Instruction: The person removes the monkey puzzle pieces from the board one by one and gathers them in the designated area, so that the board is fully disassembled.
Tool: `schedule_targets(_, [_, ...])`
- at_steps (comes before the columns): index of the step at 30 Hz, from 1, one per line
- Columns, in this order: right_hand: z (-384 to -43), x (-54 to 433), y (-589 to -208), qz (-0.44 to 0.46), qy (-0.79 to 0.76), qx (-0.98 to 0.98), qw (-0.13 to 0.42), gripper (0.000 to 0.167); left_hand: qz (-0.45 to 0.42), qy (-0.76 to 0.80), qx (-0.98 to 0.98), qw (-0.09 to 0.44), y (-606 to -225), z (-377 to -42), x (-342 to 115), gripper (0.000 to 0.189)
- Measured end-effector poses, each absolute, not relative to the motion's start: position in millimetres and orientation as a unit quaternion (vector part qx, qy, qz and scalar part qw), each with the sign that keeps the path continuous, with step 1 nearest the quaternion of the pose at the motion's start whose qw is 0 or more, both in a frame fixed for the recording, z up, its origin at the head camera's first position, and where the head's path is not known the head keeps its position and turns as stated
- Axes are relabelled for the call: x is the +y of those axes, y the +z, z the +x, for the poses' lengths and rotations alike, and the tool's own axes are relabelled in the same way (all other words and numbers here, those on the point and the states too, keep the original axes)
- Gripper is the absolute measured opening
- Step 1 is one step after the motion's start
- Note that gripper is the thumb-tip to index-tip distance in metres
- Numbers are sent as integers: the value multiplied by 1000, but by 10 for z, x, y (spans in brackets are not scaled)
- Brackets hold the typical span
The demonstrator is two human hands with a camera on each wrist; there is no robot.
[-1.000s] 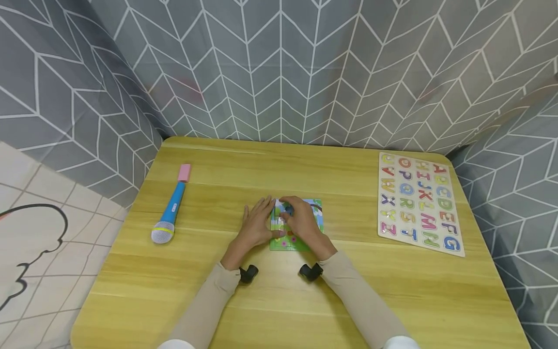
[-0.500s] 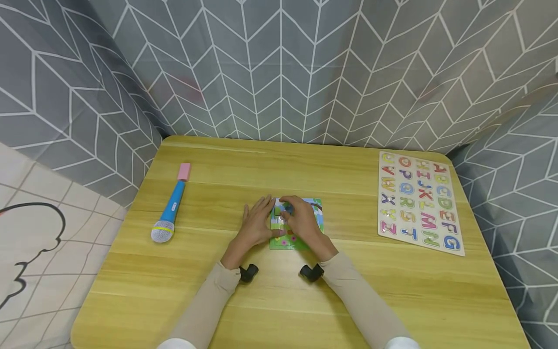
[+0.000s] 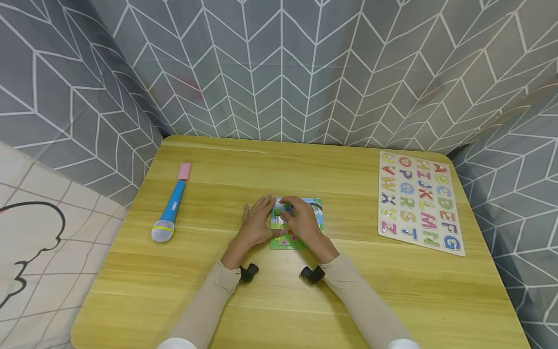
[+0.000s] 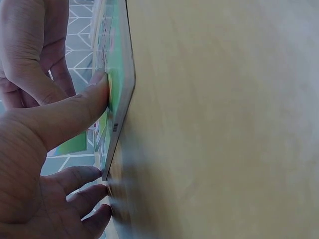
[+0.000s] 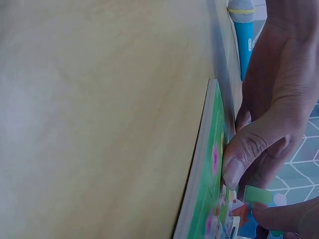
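Note:
A small square jigsaw puzzle (image 3: 279,245) with a green, blue and pink-flowered picture lies mid-table, partly hidden beneath both hands. My left hand (image 3: 256,227) is at its left side, the thumb (image 4: 84,107) pressing on the picture and the other fingers spread at the board's edge, tips on the table. Over the puzzle, my right hand (image 3: 303,224) pinches a loose puzzle piece (image 5: 258,194), held tilted up with green and blue on its face. In the left wrist view that puzzle piece (image 4: 74,143) shows as a green patch behind the left thumb.
To the left on the wooden table (image 3: 209,310) lies a blue toy microphone (image 3: 173,203) with a pink block (image 3: 184,172) at its handle end. A white alphabet board (image 3: 414,237) with coloured letters lies at the right. Grey patterned curtains (image 3: 279,72) hang behind the table.

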State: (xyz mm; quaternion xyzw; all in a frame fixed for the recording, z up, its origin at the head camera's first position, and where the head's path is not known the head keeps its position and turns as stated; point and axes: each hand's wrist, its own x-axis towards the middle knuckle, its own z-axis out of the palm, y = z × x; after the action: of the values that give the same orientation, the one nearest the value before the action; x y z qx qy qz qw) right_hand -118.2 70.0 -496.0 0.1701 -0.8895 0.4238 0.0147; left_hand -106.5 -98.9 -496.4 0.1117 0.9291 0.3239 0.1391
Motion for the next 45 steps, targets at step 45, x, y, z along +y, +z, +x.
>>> schedule_targets(45, [-1134,738,-5100,178,424,-887,27,11,100,311,933,149,-4985,-1097,-976,102])
